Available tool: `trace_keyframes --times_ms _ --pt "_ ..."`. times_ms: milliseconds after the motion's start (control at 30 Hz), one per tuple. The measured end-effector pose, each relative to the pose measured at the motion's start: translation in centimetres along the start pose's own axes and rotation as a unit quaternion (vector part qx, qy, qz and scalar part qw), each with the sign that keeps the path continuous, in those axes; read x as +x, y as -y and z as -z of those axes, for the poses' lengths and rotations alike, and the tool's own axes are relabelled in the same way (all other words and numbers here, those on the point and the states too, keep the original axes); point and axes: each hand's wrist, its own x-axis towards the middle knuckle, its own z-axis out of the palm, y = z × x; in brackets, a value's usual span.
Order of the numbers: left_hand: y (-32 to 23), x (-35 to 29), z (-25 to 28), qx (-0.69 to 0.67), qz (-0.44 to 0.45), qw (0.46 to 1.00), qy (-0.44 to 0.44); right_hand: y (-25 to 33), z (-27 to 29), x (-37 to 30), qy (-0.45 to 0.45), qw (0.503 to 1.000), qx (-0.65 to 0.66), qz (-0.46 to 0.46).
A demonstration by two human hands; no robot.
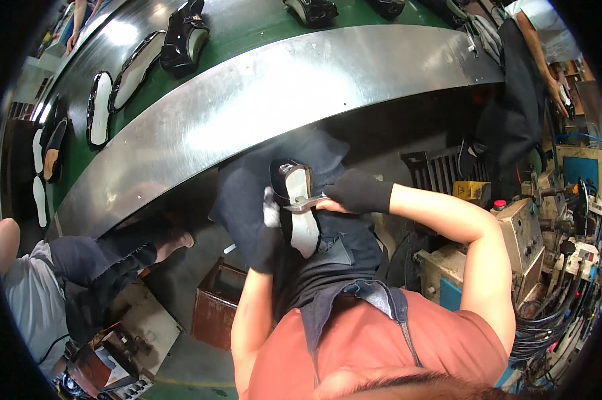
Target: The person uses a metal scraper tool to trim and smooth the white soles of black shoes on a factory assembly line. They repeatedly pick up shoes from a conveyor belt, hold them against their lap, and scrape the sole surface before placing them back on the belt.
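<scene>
A black shoe upper (280, 175) with a long white sole piece (306, 233) lies sole-up over my lap, on a dark apron. My left hand (270, 230), in a dark glove with whitish fingertips, grips its left side. My right hand (352, 192), in a dark fingerless glove, is closed on a shiny metal hand tool (304, 203) with a thin, blade-like end. That end lies across the middle of the white sole; its exact kind does not show. The tool's handle is hidden in my palm.
Ahead, a steel ledge (261, 87) borders a green conveyor belt (241, 41) carrying several black shoes (184, 40). A brown box (216, 303) stands at my left. Machinery with a red button (499, 205) and cables crowds the right. Co-workers sit at left (41, 293) and stand at far right (548, 33).
</scene>
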Motion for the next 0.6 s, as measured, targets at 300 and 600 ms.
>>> trace_keyframes --times_ms 300,600 --pt "-0.4 1.2 -2.6 0.574 -0.189 0.761 -0.235 4.6 12.1 0.3 0.111 0.982 -0.143 -0.055" --pt "5.3 -4.1 2.6 0.444 -0.284 0.845 -0.089 4.0 -3.0 -3.0 -0.030 0.975 0.220 -0.021"
